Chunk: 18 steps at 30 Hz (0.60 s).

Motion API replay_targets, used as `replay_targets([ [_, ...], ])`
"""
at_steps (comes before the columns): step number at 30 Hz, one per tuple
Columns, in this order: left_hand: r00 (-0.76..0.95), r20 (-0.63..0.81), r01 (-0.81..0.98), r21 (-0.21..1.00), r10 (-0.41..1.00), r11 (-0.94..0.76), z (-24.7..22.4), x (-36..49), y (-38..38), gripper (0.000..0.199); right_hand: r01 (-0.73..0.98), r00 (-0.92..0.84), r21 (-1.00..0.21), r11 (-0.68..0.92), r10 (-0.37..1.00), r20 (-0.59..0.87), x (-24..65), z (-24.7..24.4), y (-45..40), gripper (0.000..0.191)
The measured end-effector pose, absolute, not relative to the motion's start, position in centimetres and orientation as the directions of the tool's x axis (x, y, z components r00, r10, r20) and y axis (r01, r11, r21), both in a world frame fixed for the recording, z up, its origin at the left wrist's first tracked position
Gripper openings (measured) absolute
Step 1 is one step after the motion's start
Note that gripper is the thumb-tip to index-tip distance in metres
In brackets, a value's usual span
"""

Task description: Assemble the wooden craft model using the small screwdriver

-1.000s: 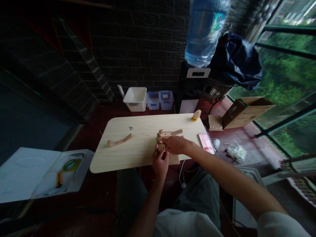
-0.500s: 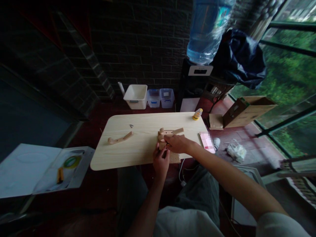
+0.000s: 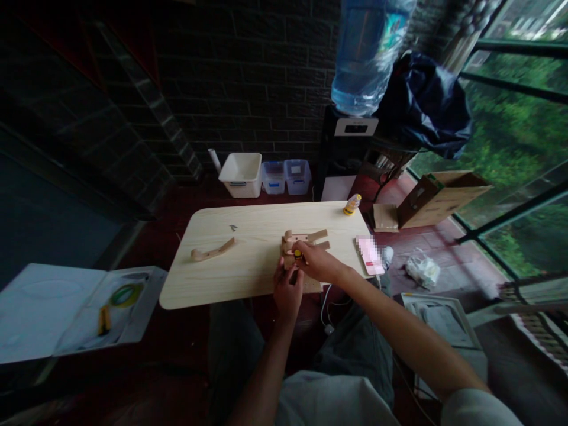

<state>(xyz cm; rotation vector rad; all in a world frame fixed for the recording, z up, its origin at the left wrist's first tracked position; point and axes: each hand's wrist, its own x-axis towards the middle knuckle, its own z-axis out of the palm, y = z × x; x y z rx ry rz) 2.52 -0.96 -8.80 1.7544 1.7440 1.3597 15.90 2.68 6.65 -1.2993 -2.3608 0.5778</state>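
Note:
Wooden pieces (image 3: pixel 320 235) with dark holes lie side by side near the front edge of the pale wooden table (image 3: pixel 252 225). My right hand (image 3: pixel 314 260) is closed round a small yellow-topped object (image 3: pixel 297 253) above these pieces. Just to its left, my left hand (image 3: pixel 288 288) is closed at the near end of the pieces; what its fingers grip is too small to make out. A separate curved wooden piece (image 3: pixel 213 251) rests on the left part of the table. Small dark metal bits (image 3: pixel 233 228) lie behind it.
A yellow-capped bottle (image 3: pixel 352 205) stands at the table's back right, with a pink phone (image 3: pixel 370 255) at the right edge. An open white case (image 3: pixel 151 296) is left of the table. Plastic bins (image 3: pixel 243 174) and a water dispenser (image 3: pixel 350 148) stand behind.
My right hand has shifted and turned, so the yellow-topped object now shows between its fingers. A second wooden end shows beyond it. The view has moved slightly.

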Motion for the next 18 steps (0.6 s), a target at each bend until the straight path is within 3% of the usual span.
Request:
replay_targets([
  [4, -0.204, 0.386, 0.585, 0.785, 0.9, -0.204, -9.1, 2.4, -0.9, 0.029, 0.67, -0.356, -0.618, 0.412, 0.908, 0.219, 15.7, 4.7, 0.9, 0.039],
  [11, -0.176, 0.407, 0.559, 0.791, 0.896, -0.25, -9.0, 2.1, -0.9, 0.031, 0.578, -0.289, -0.668, 0.469, 0.883, 0.37, 15.4, 3.2, -0.2, 0.041],
  [18, -0.195, 0.425, 0.573, 0.781, 0.884, -0.249, -8.4, 2.5, -0.9, 0.029, 0.619, -0.332, -0.633, 0.464, 0.886, 0.325, 16.7, 4.3, 0.5, 0.036],
])
